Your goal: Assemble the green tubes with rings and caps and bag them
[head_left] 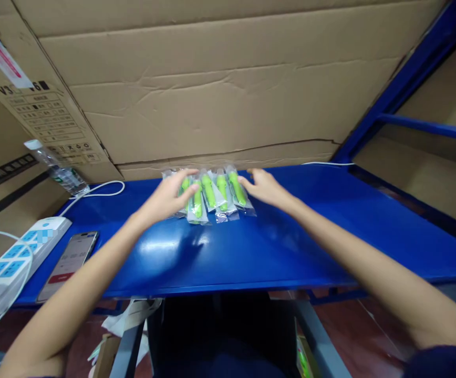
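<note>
Several bright green, stick-shaped items (209, 190) lie side by side toward the back of the blue table, each in a clear plastic packet; I cannot tell their exact kind. My left hand (168, 197) is at the left end of the row, thumb and fingers spread, partly covering the leftmost packets. Beside the rightmost packet (237, 189) is my right hand (266, 187), its thumb apart from the fingers and close to the plastic. Whether either hand presses on the packets is not clear. Neither hand grips anything.
A cardboard wall (228, 105) rises behind the blue table (228, 262). At the left are a power strip (27, 257), a phone (70, 262), a clear bottle (60, 168) and white cables. A blue metal frame (393, 94) stands at the right.
</note>
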A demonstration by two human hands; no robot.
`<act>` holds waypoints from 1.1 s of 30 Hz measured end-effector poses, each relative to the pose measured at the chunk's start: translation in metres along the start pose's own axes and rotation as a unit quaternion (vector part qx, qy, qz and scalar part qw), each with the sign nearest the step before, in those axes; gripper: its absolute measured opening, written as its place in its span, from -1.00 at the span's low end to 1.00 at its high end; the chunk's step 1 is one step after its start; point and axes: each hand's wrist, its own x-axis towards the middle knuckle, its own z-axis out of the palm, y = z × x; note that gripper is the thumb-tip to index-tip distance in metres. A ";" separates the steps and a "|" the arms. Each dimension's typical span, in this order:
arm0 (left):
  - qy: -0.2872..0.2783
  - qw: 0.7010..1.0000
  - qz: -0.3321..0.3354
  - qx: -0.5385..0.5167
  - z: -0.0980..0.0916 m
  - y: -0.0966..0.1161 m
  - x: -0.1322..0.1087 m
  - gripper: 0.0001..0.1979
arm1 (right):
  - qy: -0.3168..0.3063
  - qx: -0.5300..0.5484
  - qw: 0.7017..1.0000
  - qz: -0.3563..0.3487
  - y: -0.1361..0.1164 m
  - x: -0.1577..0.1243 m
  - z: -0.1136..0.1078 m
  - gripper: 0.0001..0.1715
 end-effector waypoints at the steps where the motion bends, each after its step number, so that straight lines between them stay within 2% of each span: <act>1: -0.054 0.998 0.000 0.027 0.022 -0.008 0.004 -0.45 | -0.019 -0.019 0.998 0.049 -0.005 0.001 0.014 -0.32; 2: -0.085 0.995 0.009 0.059 0.042 -0.017 0.007 -0.47 | -0.065 -0.067 0.987 0.127 -0.009 0.001 0.027 -0.37; 3: -0.117 0.988 0.010 0.098 0.059 -0.025 0.010 -0.49 | -0.098 -0.103 0.976 0.165 -0.013 0.000 0.037 -0.44; 5: -0.156 0.974 -0.006 0.165 0.078 -0.039 0.012 -0.55 | -0.110 -0.136 0.970 0.170 -0.013 -0.005 0.046 -0.57; 7: -0.168 0.969 -0.017 0.178 0.080 -0.048 0.015 -0.61 | -0.101 -0.121 0.976 0.151 -0.007 -0.015 0.042 -0.64; 9: -0.134 0.977 -0.023 0.163 0.075 -0.053 0.021 -0.67 | -0.087 -0.074 0.985 0.130 0.003 -0.026 0.030 -0.62; 12: -0.044 0.995 -0.003 0.092 0.073 -0.053 0.036 -0.67 | -0.048 -0.019 0.997 0.055 0.012 -0.043 0.008 -0.62; 16: 0.022 0.998 0.045 -0.040 0.087 -0.044 0.058 -0.71 | 0.005 0.017 1.000 -0.022 0.005 -0.055 -0.016 -0.65; 21: 0.086 0.980 -0.054 -0.169 0.094 -0.033 0.067 -0.79 | 0.007 0.044 0.997 -0.062 -0.002 -0.055 -0.037 -0.65; 23: 0.098 0.969 -0.083 -0.212 0.090 -0.030 0.065 -0.80 | -0.004 0.043 0.996 -0.079 -0.003 -0.055 -0.038 -0.66; 26: 0.117 0.965 -0.104 -0.212 0.082 -0.030 0.060 -0.81 | -0.022 0.031 0.993 -0.116 -0.007 -0.055 -0.031 -0.67; 28: 0.088 0.964 -0.134 -0.212 0.075 -0.036 0.057 -0.81 | -0.020 0.025 0.989 -0.144 -0.009 -0.054 -0.023 -0.65; 31: -0.026 0.948 -0.206 -0.241 0.062 -0.051 0.051 -0.69 | -0.018 0.026 0.984 -0.175 -0.012 -0.050 -0.013 -0.62; 33: -0.083 0.931 -0.229 -0.271 0.052 -0.062 0.046 -0.62 | -0.023 0.032 0.982 -0.187 -0.012 -0.046 -0.007 -0.61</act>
